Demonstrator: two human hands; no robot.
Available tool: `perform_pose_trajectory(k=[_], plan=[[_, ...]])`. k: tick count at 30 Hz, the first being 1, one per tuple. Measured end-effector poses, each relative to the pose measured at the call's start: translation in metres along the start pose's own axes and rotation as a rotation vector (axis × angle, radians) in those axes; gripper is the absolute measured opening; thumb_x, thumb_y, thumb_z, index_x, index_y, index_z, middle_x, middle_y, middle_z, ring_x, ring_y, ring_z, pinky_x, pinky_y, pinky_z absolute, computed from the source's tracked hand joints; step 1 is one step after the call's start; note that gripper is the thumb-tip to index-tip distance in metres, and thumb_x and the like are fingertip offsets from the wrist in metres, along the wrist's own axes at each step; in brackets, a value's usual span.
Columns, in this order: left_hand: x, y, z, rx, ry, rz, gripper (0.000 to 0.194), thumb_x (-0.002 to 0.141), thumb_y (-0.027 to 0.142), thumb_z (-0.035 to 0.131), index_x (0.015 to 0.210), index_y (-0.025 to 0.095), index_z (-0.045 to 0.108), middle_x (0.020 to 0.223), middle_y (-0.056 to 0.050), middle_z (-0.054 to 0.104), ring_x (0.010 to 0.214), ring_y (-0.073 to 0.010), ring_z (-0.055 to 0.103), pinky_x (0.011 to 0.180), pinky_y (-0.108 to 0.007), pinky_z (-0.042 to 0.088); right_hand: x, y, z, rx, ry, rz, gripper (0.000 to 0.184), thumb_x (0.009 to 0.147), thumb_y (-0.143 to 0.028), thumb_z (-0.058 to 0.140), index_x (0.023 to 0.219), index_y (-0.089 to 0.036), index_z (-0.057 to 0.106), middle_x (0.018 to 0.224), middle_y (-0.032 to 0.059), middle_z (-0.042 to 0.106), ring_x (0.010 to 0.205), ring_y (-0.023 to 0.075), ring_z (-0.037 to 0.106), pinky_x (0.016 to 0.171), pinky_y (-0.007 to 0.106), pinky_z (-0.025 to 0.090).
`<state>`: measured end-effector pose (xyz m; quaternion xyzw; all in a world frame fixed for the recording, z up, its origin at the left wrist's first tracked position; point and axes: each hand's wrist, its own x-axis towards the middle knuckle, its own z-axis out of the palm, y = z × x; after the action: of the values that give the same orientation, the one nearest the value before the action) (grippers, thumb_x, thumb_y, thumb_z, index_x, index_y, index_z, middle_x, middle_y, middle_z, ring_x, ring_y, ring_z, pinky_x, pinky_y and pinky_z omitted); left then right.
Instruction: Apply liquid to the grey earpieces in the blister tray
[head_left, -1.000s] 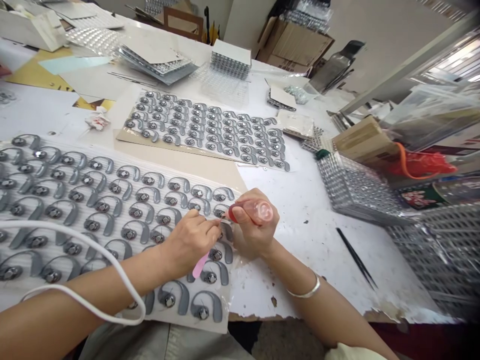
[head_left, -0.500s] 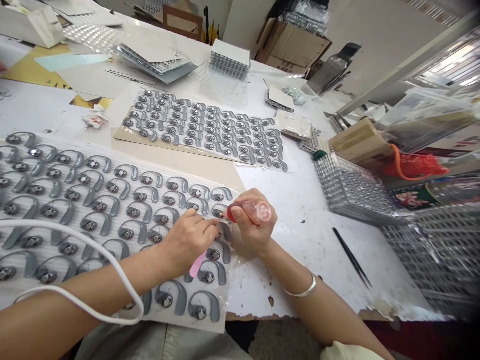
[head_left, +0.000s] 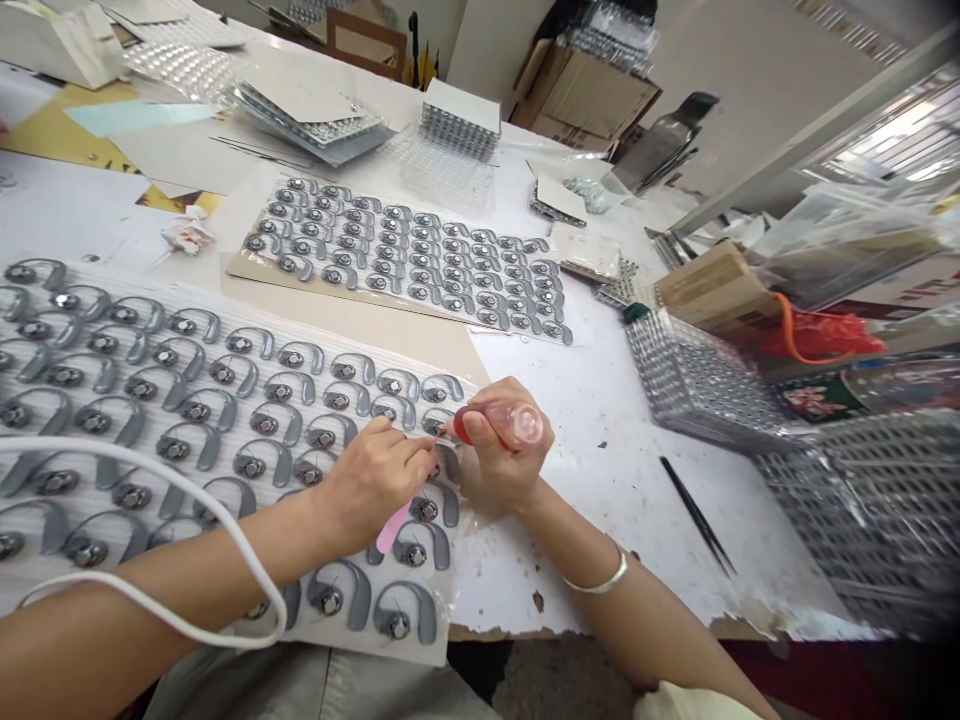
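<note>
My right hand (head_left: 510, 460) is wrapped round a small translucent red squeeze bottle (head_left: 506, 424), its narrow end pointing left. Pinched in my left hand (head_left: 379, 480) is a slim tool with a flat pink end (head_left: 393, 528); its tip is hard to make out. Both hands meet over the right edge of a pale board (head_left: 420, 642) that carries rows of grey ear-hook earphone parts (head_left: 405, 612) with round metallic pieces and fine wires. The bottle's narrow end is close to one of these parts, partly hidden by my fingers.
A second board of similar parts (head_left: 412, 250) lies behind. Black tweezers (head_left: 697, 512) rest at right, near stacked clear trays (head_left: 697, 380). A white cable (head_left: 217, 510) loops over my left forearm. Cardboard boxes (head_left: 705, 290) and a dark bottle (head_left: 667, 140) stand farther right.
The view has shifted very slightly. Both hands keep the same hold and stay at the same spot on the board.
</note>
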<state>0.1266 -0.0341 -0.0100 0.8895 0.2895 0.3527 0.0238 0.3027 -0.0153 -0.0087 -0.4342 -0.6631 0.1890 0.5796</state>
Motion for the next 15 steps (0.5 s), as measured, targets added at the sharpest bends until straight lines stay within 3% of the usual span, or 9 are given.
perform_pose_trajectory(k=[15], plan=[[0.0011, 0.0004, 0.0008, -0.014, 0.009, -0.001, 0.021, 0.091, 0.005, 0.045, 0.074, 0.013, 0.054, 0.076, -0.005, 0.069, 0.070, -0.0149, 0.066, 0.057, -0.031, 0.036, 0.0042, -0.0033, 0.0008, -0.028, 0.006, -0.061, 0.014, 0.077, -0.020, 0.065, 0.065, -0.019, 0.059, 0.065, 0.0021, 0.060, 0.064, 0.0146, 0.056, 0.059, 0.032, 0.048]])
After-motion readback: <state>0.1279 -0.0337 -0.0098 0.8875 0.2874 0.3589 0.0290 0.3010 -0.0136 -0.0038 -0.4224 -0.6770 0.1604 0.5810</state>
